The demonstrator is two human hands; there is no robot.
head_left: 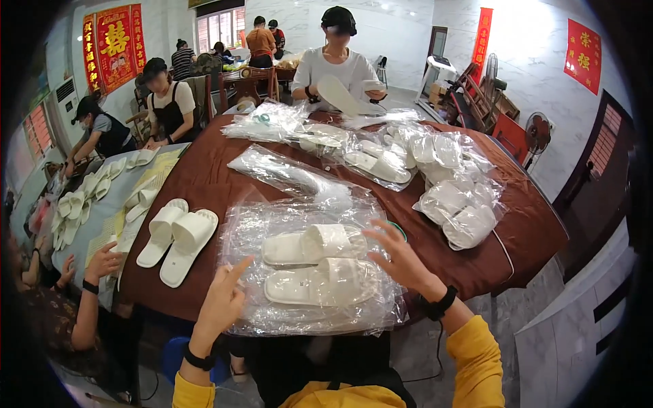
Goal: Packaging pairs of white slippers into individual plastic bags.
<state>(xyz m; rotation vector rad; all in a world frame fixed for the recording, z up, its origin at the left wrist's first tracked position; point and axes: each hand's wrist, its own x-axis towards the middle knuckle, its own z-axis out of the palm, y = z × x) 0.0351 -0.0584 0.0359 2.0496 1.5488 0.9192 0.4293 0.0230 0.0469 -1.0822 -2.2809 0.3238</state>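
Note:
In front of me a pair of white slippers point(282, 286) lies side by side, toes to the right, inside or under clear plastic. The clear plastic bag point(306, 321) spreads flat around them. My left hand point(223, 297) hovers at the bag's left side, index finger stretched out and the other fingers partly curled, holding nothing. Over the toe end of the slippers my right hand point(400, 258) is open, fingers spread and nothing in it. A second pair of white slippers point(187, 248) rests unwrapped on the brown cloth to the left.
Empty clear bags point(292, 173) lie beyond the slippers on the brown-covered table point(211, 158). Bagged slippers point(469, 217) pile up at the right. Across the table a person point(337, 68) handles a white slipper. Co-workers sit along a side table point(102, 204) at the left.

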